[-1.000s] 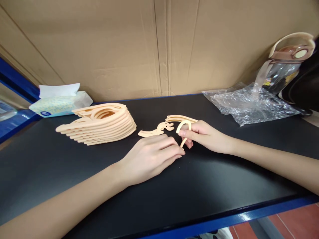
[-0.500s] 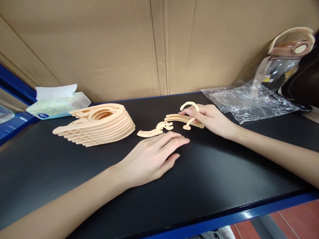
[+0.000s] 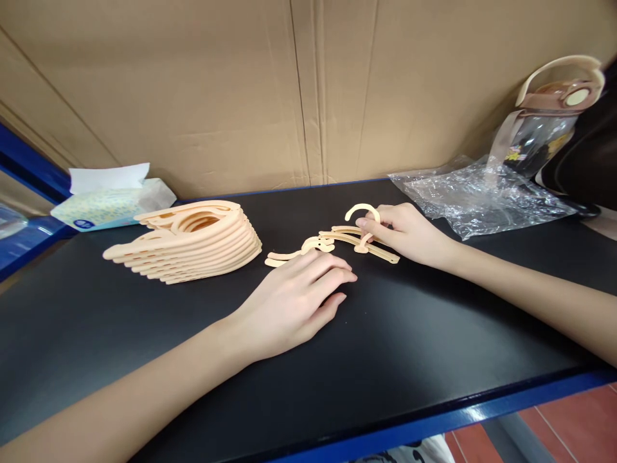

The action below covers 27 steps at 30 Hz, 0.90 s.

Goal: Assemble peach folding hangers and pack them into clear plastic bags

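Note:
My right hand [image 3: 407, 233] pinches a cream plastic hanger hook [image 3: 365, 207] between thumb and fingers, its curve upward and its flat foot down. Right under it lie slim curved hanger arms [image 3: 384, 253], slightly fanned; whether the fingers also touch them I cannot tell. Palm down, my left hand [image 3: 296, 302] rests with fingers stretched and a little apart. Just beyond its knuckles are more hanger arms [image 3: 318, 244] with notched ends, partly hidden by the hand. To the left stands a neat stack of peach hangers [image 3: 212, 247].
A tissue pack [image 3: 106, 202] sits at the back left. At the back right, a crumpled clear plastic bag [image 3: 501, 199] lies before a drinking bottle [image 3: 544, 135]. Cardboard [image 3: 216, 96] walls off the back of the black table [image 3: 409, 341], which has a blue front edge.
My right hand and the hook have shifted slightly left and down. The hanger arms on both sides have spread apart a little. My left fingertips have drawn back slightly to the left.

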Motion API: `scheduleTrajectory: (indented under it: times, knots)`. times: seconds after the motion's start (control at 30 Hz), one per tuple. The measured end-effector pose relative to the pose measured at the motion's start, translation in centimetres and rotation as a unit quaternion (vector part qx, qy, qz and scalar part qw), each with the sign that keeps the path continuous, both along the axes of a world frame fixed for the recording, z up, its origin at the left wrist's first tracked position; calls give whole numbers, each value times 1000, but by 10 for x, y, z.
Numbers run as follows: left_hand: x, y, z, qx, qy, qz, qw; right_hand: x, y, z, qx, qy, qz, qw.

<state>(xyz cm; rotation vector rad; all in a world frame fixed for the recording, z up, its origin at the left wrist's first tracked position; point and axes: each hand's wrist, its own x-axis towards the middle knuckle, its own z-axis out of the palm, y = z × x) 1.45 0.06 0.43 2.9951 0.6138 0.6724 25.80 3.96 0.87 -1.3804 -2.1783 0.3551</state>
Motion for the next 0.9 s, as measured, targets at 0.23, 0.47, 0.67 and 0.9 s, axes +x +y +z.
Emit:
scheduleTrajectory:
  times: [0.23, 0.47, 0.67, 0.9]
  knots:
    - [0, 0, -1, -40, -11, 45, 998, -4, -7, 3, -1, -36, 12, 999]
    - [0, 1, -4, -80, 1, 59, 995, -15, -20, 6, -16, -34, 46, 998]
    - [1, 3, -3, -45, 10, 44, 998, -13, -18, 4, 22, -76, 45, 996]
    - [0, 4, -1, -3, 13, 41, 999, -8, -12, 2, 30, -80, 40, 996]
